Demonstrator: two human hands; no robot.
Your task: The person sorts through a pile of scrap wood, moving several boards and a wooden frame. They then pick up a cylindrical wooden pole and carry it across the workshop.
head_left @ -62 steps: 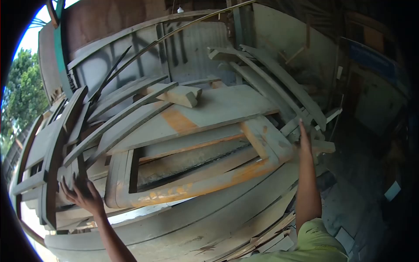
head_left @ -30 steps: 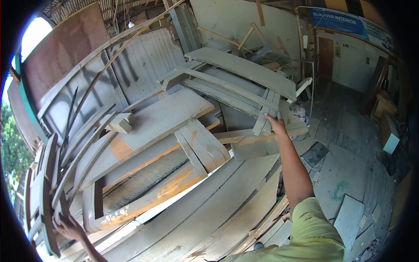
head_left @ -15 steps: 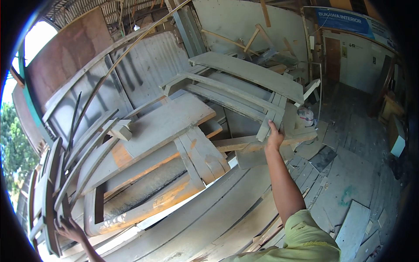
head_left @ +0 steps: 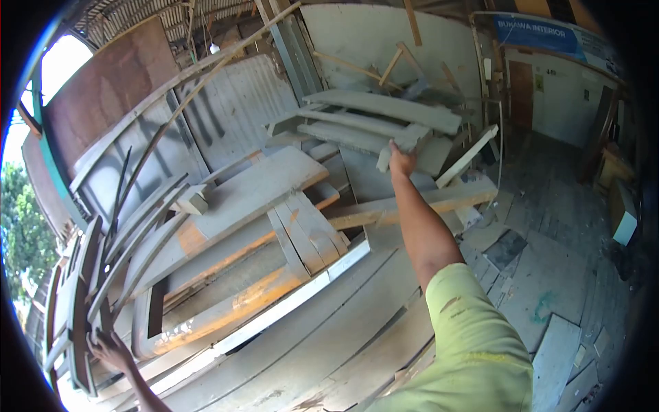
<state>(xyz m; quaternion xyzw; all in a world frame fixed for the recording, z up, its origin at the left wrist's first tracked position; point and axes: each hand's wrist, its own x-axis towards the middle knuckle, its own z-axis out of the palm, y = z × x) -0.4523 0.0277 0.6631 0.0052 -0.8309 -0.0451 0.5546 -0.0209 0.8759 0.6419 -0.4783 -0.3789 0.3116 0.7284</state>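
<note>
My right hand [head_left: 403, 163] grips the near corner of a dusty grey wooden frame [head_left: 357, 125], which has a wide curved board along its far side. The frame is tilted over the pile, and its underside is hidden. At the lower left, my left hand [head_left: 110, 351] is beside a dark slatted wooden frame [head_left: 79, 319], fingers apart, seeming to touch its edge. Between my hands lies a larger wooden frame [head_left: 237, 302] with worn orange-brown patches, and a broad dusty panel [head_left: 254, 189] rests over it.
Thin curved wooden strips [head_left: 141, 237] lean at the left. A long beam [head_left: 425, 204] crosses behind my right forearm. Wide planks [head_left: 322, 329] lie in front of me. Loose boards [head_left: 556, 357] cover the floor at right. Metal sheeting [head_left: 237, 103] stands behind the pile.
My right hand has moved farther away and slightly left, pushing the grey frame back and turning it flatter. More of the beam shows. My left hand stays by the slatted frame.
</note>
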